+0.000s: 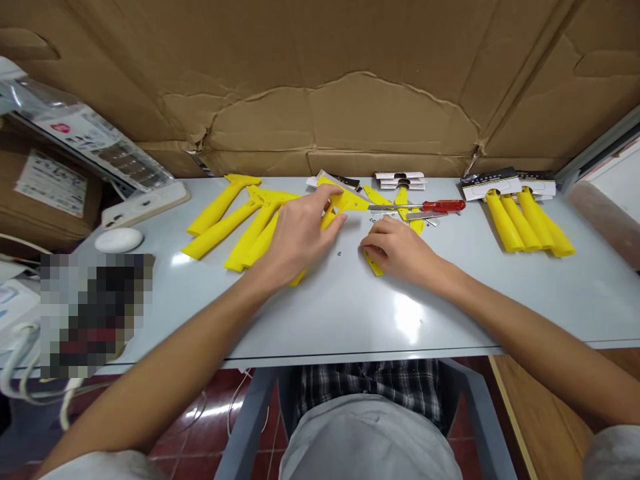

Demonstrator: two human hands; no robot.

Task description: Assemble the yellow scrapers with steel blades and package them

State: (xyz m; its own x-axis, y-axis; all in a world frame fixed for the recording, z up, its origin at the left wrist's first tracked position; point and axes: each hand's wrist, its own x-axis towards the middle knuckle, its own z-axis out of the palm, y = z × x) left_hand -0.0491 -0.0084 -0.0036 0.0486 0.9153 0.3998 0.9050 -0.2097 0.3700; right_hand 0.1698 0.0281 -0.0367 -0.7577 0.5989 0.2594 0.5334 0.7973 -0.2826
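My left hand (300, 230) is closed around a yellow scraper (353, 200); its wide head shows past the fingers and its handle end below the palm. My right hand (397, 247) rests low over the table, fingertips pinched at a small flat yellow piece (376, 268), mostly covered by the hand. Just behind that hand lies a screwdriver (443, 207) with a red handle, its shaft pointing left toward the scraper head. Loose yellow head pieces (401, 200) and thin metal blades (425, 215) lie around it. A tiny screw or nut (339, 253) sits between my hands.
Several yellow scraper handles (220, 227) lie left of my left hand. At right are yellow scrapers (505, 223) with black-and-white cards. White card sleeves (400, 180) lie at the back by a cardboard wall (310, 120). A white mouse (119, 240) and power strip (145, 203) are at left.
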